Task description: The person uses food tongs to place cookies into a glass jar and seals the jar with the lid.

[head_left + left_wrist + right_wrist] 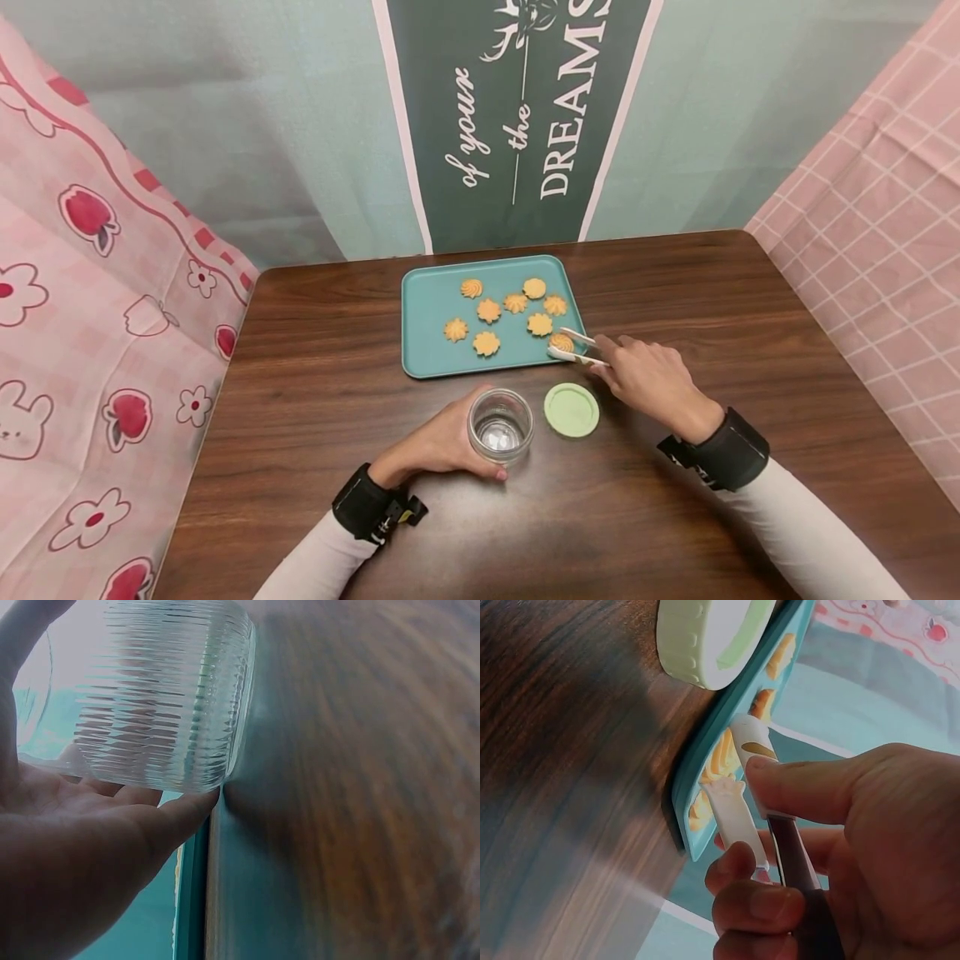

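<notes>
Teal tray (420,333) sits at the table's (750,333) far centre, with bare wood to its left, right and near side. Right hand (648,379) pinches white tongs (576,347), their tips either side of one cookie (561,342) at the tray's near right corner. Left hand (435,442) curls round one empty glass jar (500,425), just near the tray edge. One green lid (572,409) lies between the hands. Cookies counted: eight.

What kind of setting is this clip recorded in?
Probably a staged tabletop recording booth, not a real kitchen: a wooden table enclosed by hung pink cloths and a printed banner.
</notes>
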### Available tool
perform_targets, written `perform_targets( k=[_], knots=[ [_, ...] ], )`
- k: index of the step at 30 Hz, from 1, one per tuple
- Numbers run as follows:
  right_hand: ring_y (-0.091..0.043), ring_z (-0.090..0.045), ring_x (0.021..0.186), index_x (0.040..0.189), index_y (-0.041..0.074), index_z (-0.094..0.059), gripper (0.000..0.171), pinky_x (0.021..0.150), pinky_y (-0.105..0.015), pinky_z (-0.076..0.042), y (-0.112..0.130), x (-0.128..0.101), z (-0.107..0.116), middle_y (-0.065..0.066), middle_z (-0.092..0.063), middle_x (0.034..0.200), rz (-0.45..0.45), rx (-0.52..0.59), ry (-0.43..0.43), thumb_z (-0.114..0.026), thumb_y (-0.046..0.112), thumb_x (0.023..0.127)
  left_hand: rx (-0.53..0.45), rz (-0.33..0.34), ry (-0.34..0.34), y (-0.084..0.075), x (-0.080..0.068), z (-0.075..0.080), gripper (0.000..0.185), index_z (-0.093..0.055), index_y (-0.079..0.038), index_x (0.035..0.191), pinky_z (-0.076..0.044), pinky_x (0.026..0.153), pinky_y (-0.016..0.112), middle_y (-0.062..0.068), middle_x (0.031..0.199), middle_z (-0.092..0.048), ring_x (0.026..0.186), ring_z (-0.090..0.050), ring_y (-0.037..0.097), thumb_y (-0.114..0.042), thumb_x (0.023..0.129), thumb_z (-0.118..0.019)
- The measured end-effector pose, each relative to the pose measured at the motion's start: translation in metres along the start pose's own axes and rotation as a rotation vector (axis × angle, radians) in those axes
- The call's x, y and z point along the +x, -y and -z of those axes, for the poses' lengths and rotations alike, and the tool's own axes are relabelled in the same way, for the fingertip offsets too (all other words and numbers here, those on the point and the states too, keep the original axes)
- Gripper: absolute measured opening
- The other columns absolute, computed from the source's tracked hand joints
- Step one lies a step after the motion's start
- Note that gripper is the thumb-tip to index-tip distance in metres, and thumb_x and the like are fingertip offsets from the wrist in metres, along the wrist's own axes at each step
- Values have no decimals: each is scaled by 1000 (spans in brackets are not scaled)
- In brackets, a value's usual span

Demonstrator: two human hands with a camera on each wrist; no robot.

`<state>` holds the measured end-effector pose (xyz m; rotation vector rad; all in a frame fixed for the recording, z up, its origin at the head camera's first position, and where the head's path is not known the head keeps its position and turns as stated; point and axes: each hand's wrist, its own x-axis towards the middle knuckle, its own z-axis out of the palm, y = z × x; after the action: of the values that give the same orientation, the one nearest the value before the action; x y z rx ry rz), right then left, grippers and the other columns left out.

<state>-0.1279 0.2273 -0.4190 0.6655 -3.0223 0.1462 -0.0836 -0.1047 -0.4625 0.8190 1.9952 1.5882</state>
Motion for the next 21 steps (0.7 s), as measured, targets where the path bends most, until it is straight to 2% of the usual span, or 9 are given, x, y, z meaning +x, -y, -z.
perform_targets(
  k=[7,14,21],
  knots=[
    [-19,-49,54,129,2,-68,41,41,-36,-39,-1,-3,1,-8,-59,76,-4,13,-2,-77,28,98,6,-7,-1,-1,0,0,91,-51,-16,144,-46,116,48,12,136,-65,129,-62,30,-12,68,-101],
    [-23,-52,53,132,2,-66,44,40,-40,-41,-3,-2,2,-11,-61,80,-12,14,-34,-77,27,97,6,-20,-7,1,-1,-2,90,-52,-14,144,-46,116,43,11,135,-66,127,-63,30,-14,69,-100],
    [-26,-54,55,132,4,-67,41,40,-40,-40,-1,-2,8,-11,-61,80,2,38,-77,-75,27,99,-1,-19,-8,1,0,-1,91,-51,-19,145,-46,116,48,9,136,-66,128,-62,31,-14,69,-101]
  ],
)
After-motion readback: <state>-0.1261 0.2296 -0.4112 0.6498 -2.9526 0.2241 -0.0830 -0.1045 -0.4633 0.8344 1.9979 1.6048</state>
